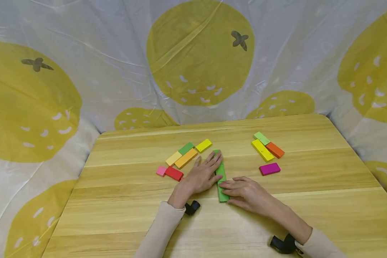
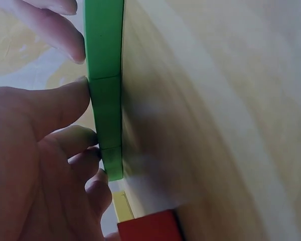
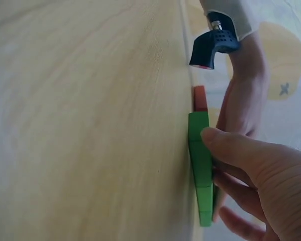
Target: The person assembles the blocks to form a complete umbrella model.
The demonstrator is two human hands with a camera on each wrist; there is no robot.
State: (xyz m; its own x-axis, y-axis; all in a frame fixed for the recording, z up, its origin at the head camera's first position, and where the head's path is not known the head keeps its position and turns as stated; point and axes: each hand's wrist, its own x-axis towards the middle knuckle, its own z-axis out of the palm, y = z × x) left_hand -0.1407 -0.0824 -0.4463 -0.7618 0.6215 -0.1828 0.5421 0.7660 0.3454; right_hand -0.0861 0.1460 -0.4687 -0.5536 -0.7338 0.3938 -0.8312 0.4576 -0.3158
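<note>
Several green blocks (image 1: 223, 195) lie end to end in one straight row on the wooden table, pointing away from me. My left hand (image 1: 198, 177) rests over the far part of the row, its fingers stretched along the blocks. At the near part, my right hand (image 1: 249, 193) touches the row from the right with its fingertips. In the left wrist view, thumb and fingertips press on the green blocks (image 2: 106, 108), with narrow seams between them. The right wrist view shows the right thumb on the green blocks (image 3: 200, 163) near one end.
Left of the row lie pink (image 1: 161, 171), red (image 1: 174, 173), orange (image 1: 186, 158), cream (image 1: 173, 158), green (image 1: 186, 148) and yellow blocks (image 1: 204, 145). On the right are light green (image 1: 261, 138), yellow (image 1: 262, 150), orange-red (image 1: 275, 150) and magenta blocks (image 1: 270, 169). A patterned curtain (image 1: 277, 64) hangs behind the table.
</note>
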